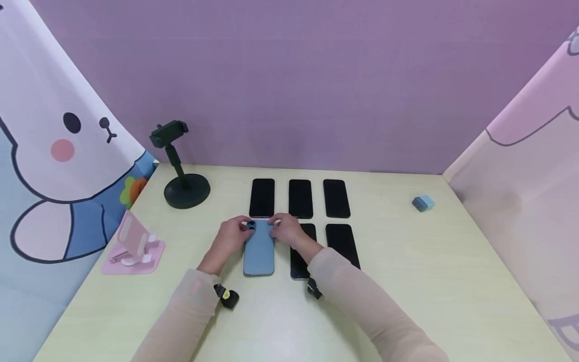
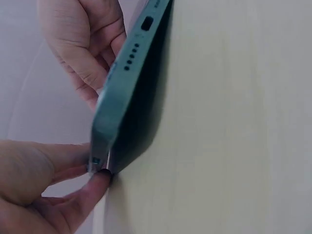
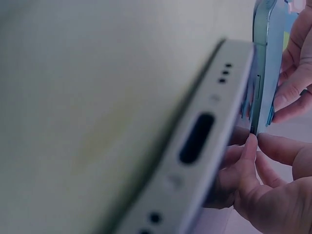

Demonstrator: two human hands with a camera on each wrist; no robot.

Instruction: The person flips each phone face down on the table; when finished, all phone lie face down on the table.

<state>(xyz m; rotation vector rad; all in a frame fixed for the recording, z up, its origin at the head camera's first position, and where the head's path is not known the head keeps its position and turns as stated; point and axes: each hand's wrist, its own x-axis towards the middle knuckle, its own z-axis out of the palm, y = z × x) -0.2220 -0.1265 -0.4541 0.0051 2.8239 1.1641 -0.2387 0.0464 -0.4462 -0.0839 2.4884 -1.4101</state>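
Note:
A light blue smartphone [image 1: 260, 251] lies back up at the front left of a group of phones, its camera bump at the top left. My left hand [image 1: 228, 236] pinches its top left corner between thumb and finger. At the opposite top corner, my right hand [image 1: 289, 231] grips the edge. In the left wrist view, the port end of the phone [image 2: 117, 97] faces the camera, and its dark underside shows above the tabletop. The right wrist view has thumb and fingertips of the right hand [image 3: 273, 185] meeting at the phone's end.
Three black phones, among them one [image 1: 262, 198], form a back row. Two more, including one [image 1: 342, 241], lie right of the blue phone, partly under my right arm. A black phone stand [image 1: 186, 191], a pink folding stand [image 1: 133, 241] and a small blue block [image 1: 423, 203] stand farther out.

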